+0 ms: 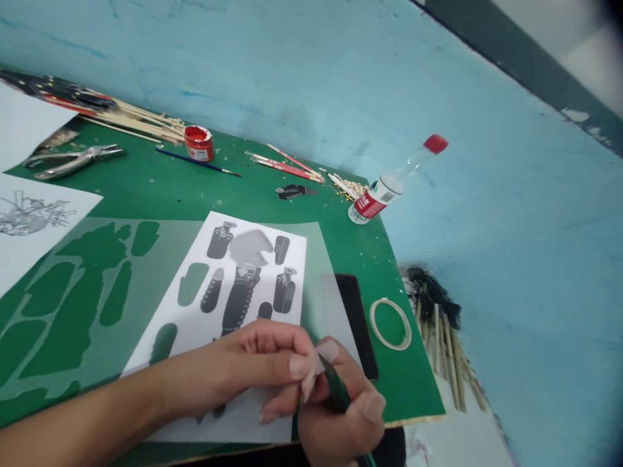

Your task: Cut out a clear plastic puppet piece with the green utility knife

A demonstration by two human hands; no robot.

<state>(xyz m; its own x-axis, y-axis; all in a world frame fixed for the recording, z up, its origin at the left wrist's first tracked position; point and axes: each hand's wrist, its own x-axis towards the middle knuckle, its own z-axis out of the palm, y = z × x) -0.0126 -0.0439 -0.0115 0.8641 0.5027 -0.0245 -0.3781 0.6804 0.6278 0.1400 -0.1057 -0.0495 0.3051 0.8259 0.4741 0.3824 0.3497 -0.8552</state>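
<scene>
My left hand (272, 363) is closed in a pinch above the printed sheet, its fingertips meeting my right hand. Between the fingertips shows a small pale scrap (319, 364), too blurred to identify. My right hand (341, 408) grips a craft knife (337, 384) with a dark green handle, its thin tip pointing at the left fingertips. Beneath my hands lies the white sheet (192, 324) printed with dark puppet-like parts, some of them cut out so green shows through. A translucent sheet (109, 259) with several cut-out shapes extends under it to the left.
Pliers (80, 160), a red paint jar (198, 144), a brush (197, 162) and wooden sticks (141, 120) lie along the back. A red-capped bottle (374, 198), tape roll (390, 324) and black phone-like slab (357, 324) are right. Bundled sticks (452, 357) stand beyond the table edge.
</scene>
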